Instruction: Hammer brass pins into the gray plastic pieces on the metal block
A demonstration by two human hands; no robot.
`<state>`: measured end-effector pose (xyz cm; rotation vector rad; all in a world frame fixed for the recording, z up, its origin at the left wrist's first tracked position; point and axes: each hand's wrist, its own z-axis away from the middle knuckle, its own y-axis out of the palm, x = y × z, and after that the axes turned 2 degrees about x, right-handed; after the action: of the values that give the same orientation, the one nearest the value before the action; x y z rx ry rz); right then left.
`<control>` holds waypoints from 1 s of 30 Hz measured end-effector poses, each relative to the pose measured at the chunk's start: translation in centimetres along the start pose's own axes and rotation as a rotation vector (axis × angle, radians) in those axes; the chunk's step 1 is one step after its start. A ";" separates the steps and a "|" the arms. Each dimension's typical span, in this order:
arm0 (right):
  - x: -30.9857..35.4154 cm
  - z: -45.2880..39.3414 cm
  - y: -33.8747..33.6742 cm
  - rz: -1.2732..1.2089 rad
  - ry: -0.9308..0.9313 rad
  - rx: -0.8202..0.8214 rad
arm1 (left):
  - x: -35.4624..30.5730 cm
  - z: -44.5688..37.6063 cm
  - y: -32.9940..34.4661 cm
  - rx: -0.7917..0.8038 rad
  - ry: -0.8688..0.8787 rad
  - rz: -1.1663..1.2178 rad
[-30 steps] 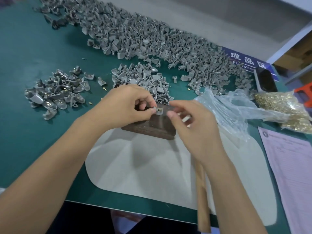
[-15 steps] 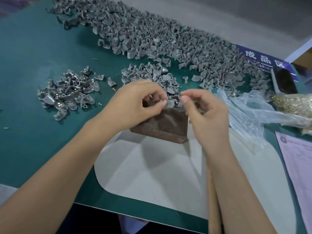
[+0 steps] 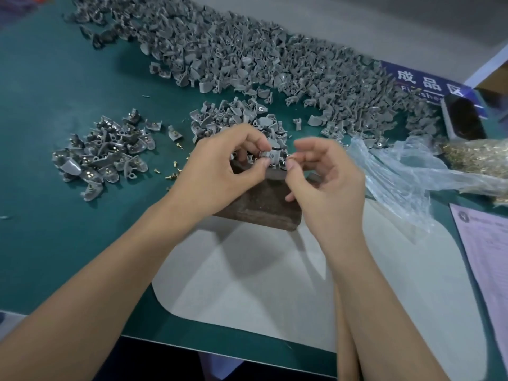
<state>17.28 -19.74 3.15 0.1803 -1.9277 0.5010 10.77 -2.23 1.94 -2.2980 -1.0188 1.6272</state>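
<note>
**Both hands lifted off the block, pin pinched beside the piece**

Far left: small heap of finished pieces (image 3: 101, 149) on the green mat (image 3: 41, 105), same spot as half a second ago. Loose brass pins (image 3: 171, 176) scattered just right of it, near the left wrist.

Middle: left hand (image 3: 220, 174) curled, thumb and forefinger pinching one gray plastic piece (image 3: 270, 155). Held a bit above the metal block (image 3: 264, 204) now, not pressed down on its top like a second ago. Block itself still sitting at the far edge of the pale pad (image 3: 247, 284), partly hidden under both hands. Small cluster of gray pieces (image 3: 233, 114) right behind the hands, big pile of unfinished pieces (image 3: 247, 56) stretching across the back.

Right of that: right hand (image 3: 327, 182) also curled, thumb and forefinger tips pinching something tiny just beside the piece, looks like a pin but too small to tell for sure. Fingertips sitting closer to the piece than in the earlier frame.

Far right: crumpled clear plastic bag (image 3: 393, 174), heap of brass pins (image 3: 475, 158) inside, printed sheet (image 3: 486, 248) at the edge.
</note>
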 end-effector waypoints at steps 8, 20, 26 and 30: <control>-0.2 0.0 0.2 0.014 -0.045 -0.005 | 0.3 0.0 0.6 -0.031 -0.004 0.052; -0.3 -0.2 0.4 0.113 -0.094 -0.029 | -0.4 0.2 0.6 -0.043 0.060 0.104; -0.4 -0.3 0.3 0.197 -0.159 -0.029 | -0.4 0.2 0.6 -0.061 0.051 0.131; -0.4 -0.3 0.3 0.272 -0.199 -0.034 | -0.6 0.3 0.7 -0.069 0.063 0.099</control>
<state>17.56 -19.41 2.82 -0.0578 -2.1677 0.6497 10.75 -3.19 1.97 -2.4652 -0.9773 1.5666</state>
